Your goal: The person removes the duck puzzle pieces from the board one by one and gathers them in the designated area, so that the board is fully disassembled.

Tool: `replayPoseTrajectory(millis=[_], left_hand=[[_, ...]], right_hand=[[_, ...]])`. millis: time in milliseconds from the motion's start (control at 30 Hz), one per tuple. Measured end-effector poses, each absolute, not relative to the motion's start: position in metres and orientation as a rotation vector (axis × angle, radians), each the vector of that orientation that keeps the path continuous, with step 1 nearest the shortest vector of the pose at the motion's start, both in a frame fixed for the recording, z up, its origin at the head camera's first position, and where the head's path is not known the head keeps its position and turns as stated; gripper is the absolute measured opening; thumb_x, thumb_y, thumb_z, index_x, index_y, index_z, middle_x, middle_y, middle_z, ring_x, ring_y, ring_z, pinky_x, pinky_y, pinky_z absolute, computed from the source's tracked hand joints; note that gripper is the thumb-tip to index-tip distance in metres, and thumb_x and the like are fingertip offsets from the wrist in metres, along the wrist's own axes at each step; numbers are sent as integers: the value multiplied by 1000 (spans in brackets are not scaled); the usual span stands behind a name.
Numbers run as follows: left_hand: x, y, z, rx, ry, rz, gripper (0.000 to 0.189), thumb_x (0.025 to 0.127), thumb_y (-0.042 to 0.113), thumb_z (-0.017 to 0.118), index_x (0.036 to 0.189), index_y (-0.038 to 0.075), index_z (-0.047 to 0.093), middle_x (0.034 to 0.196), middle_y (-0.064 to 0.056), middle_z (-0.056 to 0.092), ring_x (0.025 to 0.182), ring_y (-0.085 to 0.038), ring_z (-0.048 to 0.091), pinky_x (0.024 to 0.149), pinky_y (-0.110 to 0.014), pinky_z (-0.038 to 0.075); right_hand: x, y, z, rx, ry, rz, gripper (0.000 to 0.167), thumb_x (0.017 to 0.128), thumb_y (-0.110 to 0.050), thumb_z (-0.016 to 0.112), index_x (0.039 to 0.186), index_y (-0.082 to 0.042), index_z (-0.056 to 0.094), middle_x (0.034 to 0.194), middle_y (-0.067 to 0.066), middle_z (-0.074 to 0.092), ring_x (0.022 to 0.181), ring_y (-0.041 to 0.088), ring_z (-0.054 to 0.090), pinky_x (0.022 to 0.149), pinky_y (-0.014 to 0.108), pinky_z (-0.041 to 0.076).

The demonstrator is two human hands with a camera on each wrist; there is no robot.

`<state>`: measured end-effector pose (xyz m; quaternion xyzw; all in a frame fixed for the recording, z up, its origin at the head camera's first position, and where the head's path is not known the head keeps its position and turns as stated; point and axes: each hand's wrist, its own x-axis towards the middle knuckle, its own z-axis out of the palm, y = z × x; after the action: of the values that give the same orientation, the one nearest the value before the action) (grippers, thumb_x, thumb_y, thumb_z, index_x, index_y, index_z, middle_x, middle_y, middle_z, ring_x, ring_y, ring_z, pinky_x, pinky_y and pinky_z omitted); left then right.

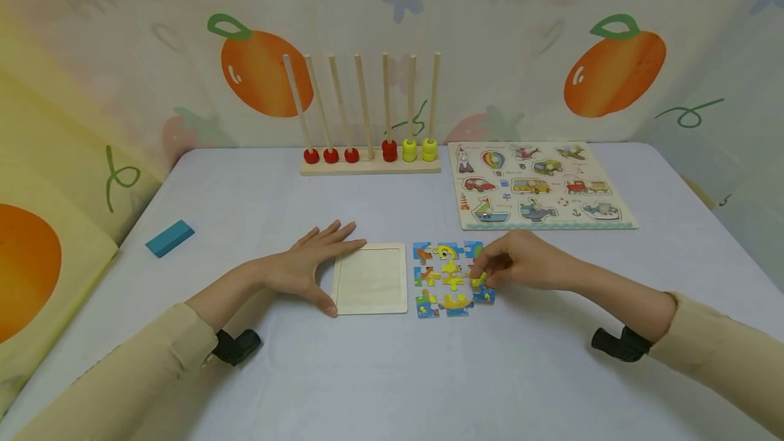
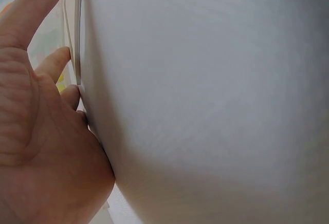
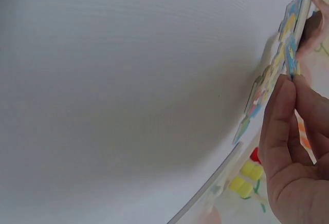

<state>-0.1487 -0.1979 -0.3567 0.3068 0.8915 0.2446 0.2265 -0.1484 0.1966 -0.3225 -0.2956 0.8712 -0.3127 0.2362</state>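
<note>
My left hand (image 1: 300, 267) lies with fingers spread at the left side of a square, pale wooden tray (image 1: 401, 284). Its thumb touches the tray's near left corner and the index finger reaches the far left one; the tray's inside is bare wood. Just right of the tray, several colourful jigsaw pieces (image 1: 456, 303), blue with yellow and orange, lie in loose rows. Over their right column, my right hand (image 1: 527, 260) pinches one jigsaw piece (image 3: 291, 57) between thumb and fingertips. In the right wrist view that piece is tilted on edge, above the others.
A bead-counting rack (image 1: 370, 167) with upright rods and red and yellow beads stands at the back. To its right lies a picture puzzle board (image 1: 551, 220) of vehicles. One blue block (image 1: 170, 238) rests far left on the white table (image 1: 392, 386). Printed cloth (image 1: 490, 39) hangs behind.
</note>
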Motion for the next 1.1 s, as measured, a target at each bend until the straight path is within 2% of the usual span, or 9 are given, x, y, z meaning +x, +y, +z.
replayPoseTrajectory(millis=[500,1100], left_hand=[[-149,-197,-356,845,2459,664,114,65,50,88,157,22,27,170,-8,3,157,-35,-6,124,-61,-6],[-149,-198,-357,836,2466,660,114,64,50,88,157,22,28,170,-9,4,157,-36,-6,124,-61,-6]], right_hand=[[-143,200,-324,-758,2349,-828,14,81,-5,77,91,-16,78,81,-4,72,73,9,59,67,19,50],[-143,198,-327,-790,2354,-810,13,81,-11,79,92,-17,80,82,-4,73,72,7,58,65,17,49]])
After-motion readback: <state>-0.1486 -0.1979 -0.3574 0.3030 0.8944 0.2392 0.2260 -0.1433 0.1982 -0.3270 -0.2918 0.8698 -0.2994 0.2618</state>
